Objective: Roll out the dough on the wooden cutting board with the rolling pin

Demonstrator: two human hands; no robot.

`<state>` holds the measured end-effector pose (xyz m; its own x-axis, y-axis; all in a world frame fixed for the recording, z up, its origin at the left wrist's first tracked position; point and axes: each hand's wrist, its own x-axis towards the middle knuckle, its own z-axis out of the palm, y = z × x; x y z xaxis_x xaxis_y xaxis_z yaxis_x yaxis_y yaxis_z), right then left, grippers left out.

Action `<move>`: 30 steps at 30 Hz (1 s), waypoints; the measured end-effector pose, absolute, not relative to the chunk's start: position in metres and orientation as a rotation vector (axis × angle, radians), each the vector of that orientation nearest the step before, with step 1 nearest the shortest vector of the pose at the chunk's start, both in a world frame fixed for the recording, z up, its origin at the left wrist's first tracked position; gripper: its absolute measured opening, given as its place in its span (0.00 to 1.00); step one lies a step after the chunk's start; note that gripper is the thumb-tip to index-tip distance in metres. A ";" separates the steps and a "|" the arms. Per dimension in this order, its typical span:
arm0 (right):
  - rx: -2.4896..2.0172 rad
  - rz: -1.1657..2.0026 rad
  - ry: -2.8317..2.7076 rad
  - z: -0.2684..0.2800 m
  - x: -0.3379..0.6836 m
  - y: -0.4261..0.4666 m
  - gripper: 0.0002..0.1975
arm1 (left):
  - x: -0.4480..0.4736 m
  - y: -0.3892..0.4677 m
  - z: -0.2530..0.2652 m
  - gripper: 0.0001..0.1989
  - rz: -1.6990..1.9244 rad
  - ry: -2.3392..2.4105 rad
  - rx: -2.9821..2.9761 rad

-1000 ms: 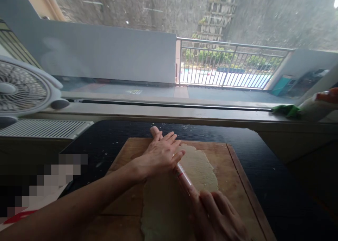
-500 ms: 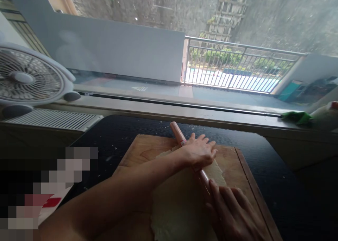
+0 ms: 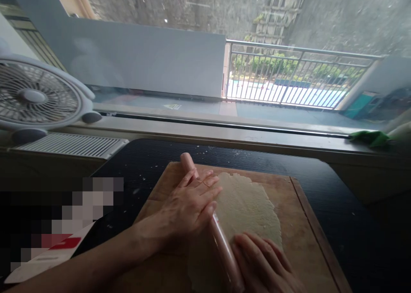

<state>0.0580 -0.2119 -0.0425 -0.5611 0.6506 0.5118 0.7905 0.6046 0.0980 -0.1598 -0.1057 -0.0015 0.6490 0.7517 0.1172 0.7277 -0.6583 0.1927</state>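
A pinkish rolling pin [image 3: 223,246] lies slantwise over a thin, pale sheet of dough [image 3: 247,203] with ragged edges. The sheet is spread on a wooden board [image 3: 282,188]. My left hand [image 3: 189,203] lies palm down across the upper part of the pin, its fingers stretched out and apart. By the pin's near end is my right hand [image 3: 263,258], its fingers extended over the dough with the fingertips against the pin's right side. The right thumb and palm are hidden. Part of the dough under my left arm is in shadow.
The board rests on a black table [image 3: 147,156] dusted with pale specks. A white fan [image 3: 35,96] stands at the left by the window, above a slatted white vent [image 3: 77,145]. On the sill at the right lies a green cloth [image 3: 369,138].
The rolling pin has moved left and towards me across the dough, both hands travelling with it. More of the sheet's right side now shows.
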 end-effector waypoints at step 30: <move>-1.153 0.067 -2.391 -0.011 0.056 -0.196 0.15 | -0.173 -0.111 -0.020 0.19 0.503 1.134 2.777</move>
